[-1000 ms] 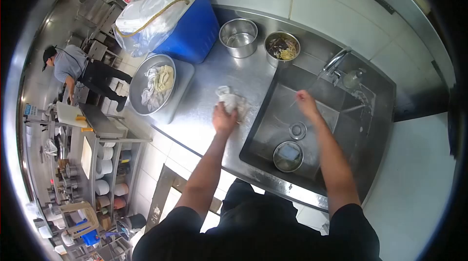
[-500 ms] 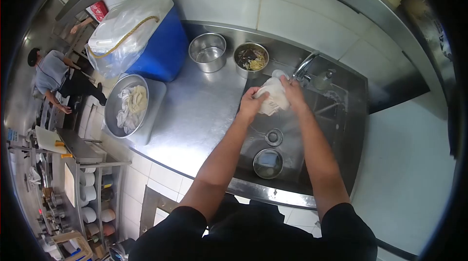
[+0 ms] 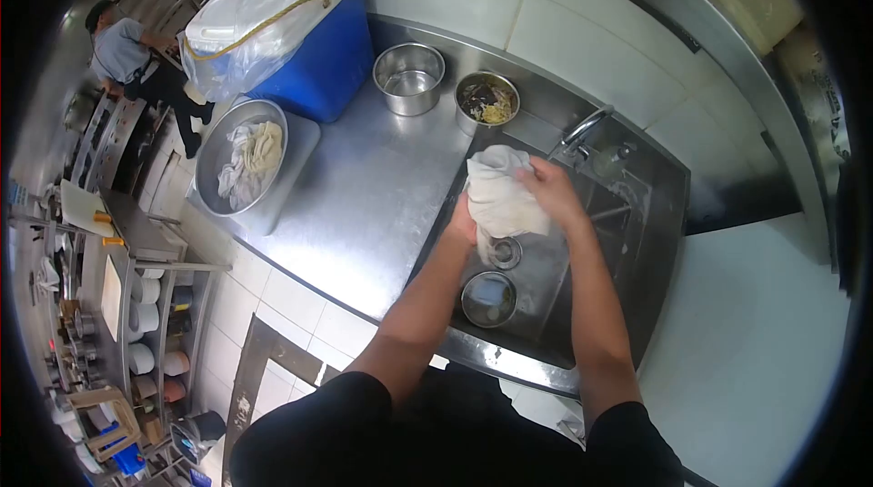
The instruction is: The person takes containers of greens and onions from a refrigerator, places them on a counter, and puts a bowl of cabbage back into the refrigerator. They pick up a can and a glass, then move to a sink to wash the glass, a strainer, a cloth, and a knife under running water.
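A pale cloth (image 3: 502,194) is held up over the steel sink (image 3: 555,291), spread between my two hands. My left hand (image 3: 464,219) grips its lower left side, with the fingers partly hidden by the cloth. At its upper right edge, my right hand (image 3: 551,189) pinches the fabric. The cloth hangs below the faucet (image 3: 582,128) and partly covers the drain (image 3: 505,253). Near the sink's front edge sits a round metal bowl (image 3: 488,299) with a bluish item in it.
Behind the sink's left side stand an empty pot (image 3: 408,78) and a pot of food scraps (image 3: 487,100). A blue cooler (image 3: 318,69) and a basin of cloths (image 3: 211,160) are at the left. A person (image 3: 136,55) stands farther off.
The cloth has opened out and moved slightly toward me, away from the faucet. My left hand has gone lower beside it. The view has shifted, and the other person has turned.
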The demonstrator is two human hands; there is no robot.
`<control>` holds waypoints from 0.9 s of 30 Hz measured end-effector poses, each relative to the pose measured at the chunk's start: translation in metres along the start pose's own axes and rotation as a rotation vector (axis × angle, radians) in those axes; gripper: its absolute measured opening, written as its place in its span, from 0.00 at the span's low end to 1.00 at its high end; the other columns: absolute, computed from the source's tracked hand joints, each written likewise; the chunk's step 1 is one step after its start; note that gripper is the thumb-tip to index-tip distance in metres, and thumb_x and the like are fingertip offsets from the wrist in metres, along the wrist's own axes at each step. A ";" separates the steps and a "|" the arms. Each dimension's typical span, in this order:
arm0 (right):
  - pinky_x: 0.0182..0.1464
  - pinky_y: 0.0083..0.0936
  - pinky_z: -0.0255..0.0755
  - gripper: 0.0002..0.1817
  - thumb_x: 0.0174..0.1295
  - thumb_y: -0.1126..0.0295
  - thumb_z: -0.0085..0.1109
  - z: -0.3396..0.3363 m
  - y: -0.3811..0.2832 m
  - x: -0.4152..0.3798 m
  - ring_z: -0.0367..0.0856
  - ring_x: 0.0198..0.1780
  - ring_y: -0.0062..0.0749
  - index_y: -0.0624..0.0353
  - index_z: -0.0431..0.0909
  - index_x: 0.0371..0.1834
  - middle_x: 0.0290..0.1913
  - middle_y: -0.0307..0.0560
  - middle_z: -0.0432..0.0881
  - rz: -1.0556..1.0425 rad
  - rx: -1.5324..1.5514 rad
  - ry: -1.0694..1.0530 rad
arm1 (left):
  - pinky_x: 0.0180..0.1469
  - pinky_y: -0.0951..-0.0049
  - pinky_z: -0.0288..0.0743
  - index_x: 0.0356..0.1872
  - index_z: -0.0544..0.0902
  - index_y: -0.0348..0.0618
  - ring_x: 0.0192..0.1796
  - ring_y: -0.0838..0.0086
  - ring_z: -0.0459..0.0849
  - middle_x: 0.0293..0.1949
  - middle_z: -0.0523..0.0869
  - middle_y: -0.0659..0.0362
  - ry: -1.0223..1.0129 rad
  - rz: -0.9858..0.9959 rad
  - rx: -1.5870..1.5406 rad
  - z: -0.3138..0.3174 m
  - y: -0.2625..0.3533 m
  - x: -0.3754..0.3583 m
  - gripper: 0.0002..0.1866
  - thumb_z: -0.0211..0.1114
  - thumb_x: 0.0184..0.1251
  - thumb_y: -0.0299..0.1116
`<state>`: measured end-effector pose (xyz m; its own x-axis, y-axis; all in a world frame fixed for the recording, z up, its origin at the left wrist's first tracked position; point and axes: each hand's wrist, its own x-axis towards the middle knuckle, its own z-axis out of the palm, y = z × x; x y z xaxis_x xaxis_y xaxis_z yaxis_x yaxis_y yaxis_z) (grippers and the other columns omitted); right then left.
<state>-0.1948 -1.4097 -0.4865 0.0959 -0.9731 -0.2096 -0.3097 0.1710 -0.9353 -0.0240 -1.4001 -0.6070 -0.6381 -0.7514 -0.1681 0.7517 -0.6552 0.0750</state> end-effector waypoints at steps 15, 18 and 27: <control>0.50 0.20 0.71 0.10 0.63 0.67 0.69 -0.037 -0.109 -0.107 0.79 0.44 0.18 0.60 0.82 0.42 0.40 0.35 0.83 -0.120 -0.044 -0.272 | 0.67 0.47 0.75 0.58 0.82 0.41 0.59 0.50 0.84 0.56 0.87 0.48 0.291 0.163 0.037 0.023 0.041 -0.046 0.22 0.58 0.75 0.47; 0.47 0.18 0.69 0.09 0.61 0.68 0.69 -0.053 -0.114 -0.141 0.77 0.42 0.17 0.59 0.81 0.39 0.38 0.34 0.81 -0.239 0.029 -0.236 | 0.65 0.48 0.76 0.55 0.83 0.42 0.57 0.50 0.85 0.53 0.88 0.49 0.156 0.209 -0.092 0.019 0.043 -0.035 0.22 0.58 0.72 0.48; 0.41 0.15 0.65 0.08 0.64 0.69 0.68 -0.098 -0.062 -0.180 0.73 0.37 0.14 0.57 0.78 0.40 0.36 0.31 0.76 -0.190 0.347 0.106 | 0.55 0.53 0.81 0.50 0.84 0.42 0.48 0.55 0.87 0.46 0.89 0.51 0.150 0.206 -0.064 0.023 0.060 -0.042 0.20 0.57 0.70 0.46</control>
<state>-0.2853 -1.2598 -0.3627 0.0172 -0.9998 -0.0098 0.0437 0.0106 -0.9990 0.0439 -1.4094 -0.5726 -0.4420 -0.8454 -0.2998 0.8754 -0.4795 0.0617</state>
